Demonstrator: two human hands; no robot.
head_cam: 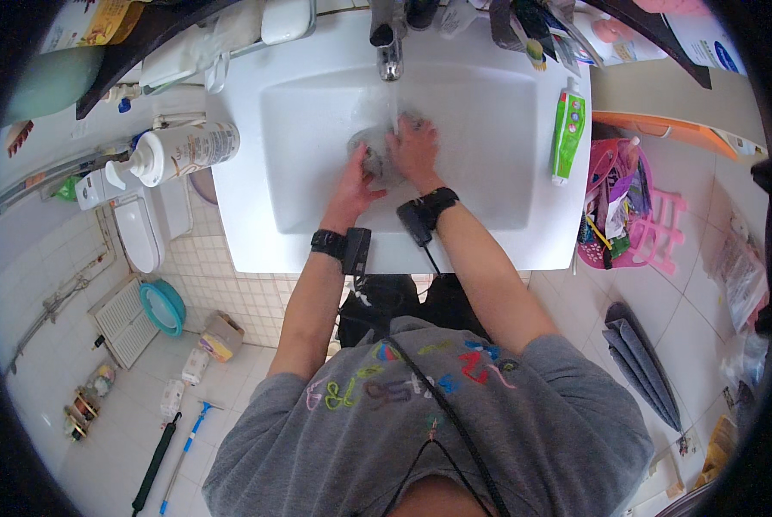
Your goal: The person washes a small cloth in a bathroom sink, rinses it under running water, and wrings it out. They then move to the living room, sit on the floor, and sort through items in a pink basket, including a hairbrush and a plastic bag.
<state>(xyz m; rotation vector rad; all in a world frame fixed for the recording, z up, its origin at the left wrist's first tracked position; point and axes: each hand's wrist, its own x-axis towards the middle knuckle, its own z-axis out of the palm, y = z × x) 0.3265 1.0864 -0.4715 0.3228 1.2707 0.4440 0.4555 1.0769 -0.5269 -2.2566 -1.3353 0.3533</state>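
Both hands are low in a white washbasin [302, 155], under a thin stream from the chrome tap [390, 61]. Between and around my fingers lies a wet grey thing [364, 138], probably cloth, blurred by the water. My left hand [353, 184] touches its left side, with the thumb standing apart from the fingers. From the right, my right hand [417, 150] reaches over it with bent fingers, directly beside the falling water. Parts of the fingertips are hidden, so how firmly either hand grips cannot be seen. Each wrist wears a black strap with a small box.
A white pump bottle [192, 152] lies over the basin's left edge. On the right rim is a green toothpaste tube [568, 132]; toothbrushes [537, 48] stand behind. A pink basket [618, 213] of mixed items is at right. Black cables [434, 394] run down from the wrists and over the shirt.
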